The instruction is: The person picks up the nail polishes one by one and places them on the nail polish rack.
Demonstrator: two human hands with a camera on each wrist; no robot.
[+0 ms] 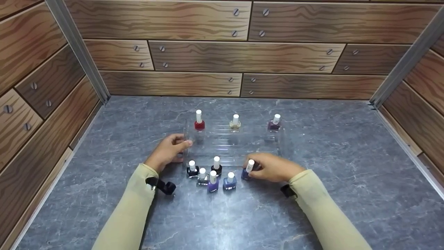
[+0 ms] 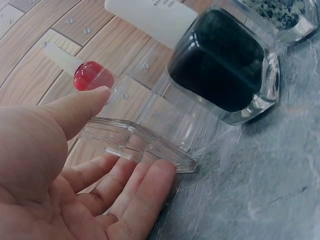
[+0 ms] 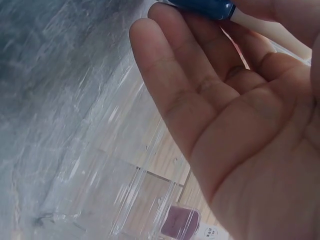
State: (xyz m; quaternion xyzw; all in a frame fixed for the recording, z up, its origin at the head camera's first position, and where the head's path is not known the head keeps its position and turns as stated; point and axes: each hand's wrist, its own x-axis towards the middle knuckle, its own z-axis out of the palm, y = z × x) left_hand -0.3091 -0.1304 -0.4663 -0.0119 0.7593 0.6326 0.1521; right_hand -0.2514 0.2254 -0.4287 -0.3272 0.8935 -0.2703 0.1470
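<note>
My left hand (image 1: 169,150) holds the left end of a clear plastic stepped rack (image 1: 222,161); in the left wrist view the thumb lies at one side of the end panel (image 2: 145,140) and the fingers at the other. At the rack's front right, my right hand (image 1: 272,167) pinches a dark blue nail polish bottle (image 1: 248,170) with a white cap, tilted slightly. On the rack's back tier stand a red bottle (image 1: 199,124), a pale clear-gold bottle (image 1: 235,123) and a purple-brown bottle (image 1: 274,124), spaced apart.
Near the rack's front stand a black-green bottle (image 1: 193,171), a glittery bottle (image 1: 203,178), a dark bottle (image 1: 216,168), a violet bottle (image 1: 213,183) and a periwinkle bottle (image 1: 230,182). Wood-patterned walls (image 1: 222,55) border the grey marbled tabletop (image 1: 347,152).
</note>
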